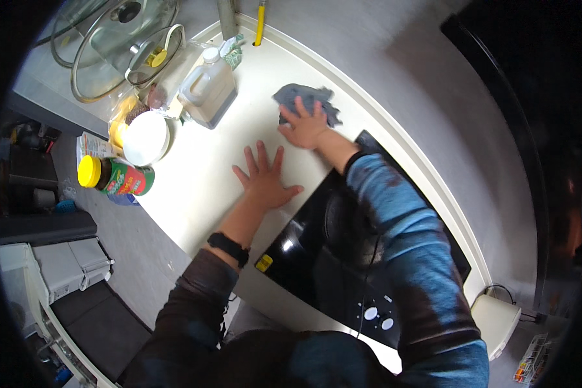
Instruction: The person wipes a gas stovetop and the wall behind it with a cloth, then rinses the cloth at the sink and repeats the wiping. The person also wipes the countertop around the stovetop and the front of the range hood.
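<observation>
My right hand (306, 125) lies palm down with spread fingers on the near left part of a crumpled dark grey cloth (298, 92). It presses the cloth flat rather than gripping it. The cloth rests on the white countertop (194, 203) near its raised back edge. To the left, my left hand (266, 182) is set palm down on the bare counter, fingers apart and holding nothing. A black glass cooktop (305, 262) with two white knobs sits under my right forearm, which hides part of it.
Left of my hands stand a plastic jug (208, 92) of liquid, a white bowl (146, 138) and a jar with a yellow lid (119, 177). Glass pot lids (102, 53) lean behind them. A yellow hose (260, 24) enters the counter. A cable crosses the cooktop.
</observation>
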`<state>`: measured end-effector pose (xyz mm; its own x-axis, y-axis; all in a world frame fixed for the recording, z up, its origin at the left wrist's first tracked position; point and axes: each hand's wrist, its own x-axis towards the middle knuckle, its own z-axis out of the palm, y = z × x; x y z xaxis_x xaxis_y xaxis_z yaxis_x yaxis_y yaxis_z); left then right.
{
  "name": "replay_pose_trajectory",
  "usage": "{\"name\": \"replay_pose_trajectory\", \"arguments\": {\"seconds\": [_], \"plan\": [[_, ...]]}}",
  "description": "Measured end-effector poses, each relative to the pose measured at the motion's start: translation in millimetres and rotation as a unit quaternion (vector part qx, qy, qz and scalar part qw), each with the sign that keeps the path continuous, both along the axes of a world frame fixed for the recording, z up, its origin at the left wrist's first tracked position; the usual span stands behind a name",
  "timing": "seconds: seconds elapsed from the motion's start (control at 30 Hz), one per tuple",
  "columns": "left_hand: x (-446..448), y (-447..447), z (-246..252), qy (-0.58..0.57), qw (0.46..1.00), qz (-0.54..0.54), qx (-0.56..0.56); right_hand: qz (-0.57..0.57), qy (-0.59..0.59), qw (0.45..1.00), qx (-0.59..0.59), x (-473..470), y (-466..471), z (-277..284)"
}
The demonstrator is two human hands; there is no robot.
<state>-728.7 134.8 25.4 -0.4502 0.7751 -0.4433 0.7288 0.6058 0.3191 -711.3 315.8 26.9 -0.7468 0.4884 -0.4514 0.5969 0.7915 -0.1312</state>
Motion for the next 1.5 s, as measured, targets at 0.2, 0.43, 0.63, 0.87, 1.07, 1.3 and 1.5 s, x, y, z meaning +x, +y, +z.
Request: {"name": "replay_pose_trajectory", "arguments": {"seconds": [0.2,0.43,0.63,0.87,1.07,1.3,1.5], "plan": [[-3,1,-6,-0.024,1.000,0.004,0.012,0.125,0.143,0.974,0.125,-77,33,-42],[-2,2,-12,0.010,1.000,0.005,0.011,0.133,0.029,0.990,0.025,0,97,-7],[-3,3,-17,0.018,1.000,0.007,0.013,-0.222,0.025,0.935,-0.276,209,124,43],[1,2,-17,0.039,0.999,0.004,0.034,-0.416,0.102,0.845,-0.321,307,107,40],[1,4,-13,0.031,1.000,-0.001,0.004,-0.194,0.029,0.966,-0.171,202,76,13],[-1,2,-17,0.028,1.000,-0.005,0.003,-0.035,-0.117,0.979,-0.163,152,-31,58],[-10,-14,-13,0.011,0.999,-0.026,0.043,-0.087,0.021,0.981,-0.170,147,-8,65]]}}
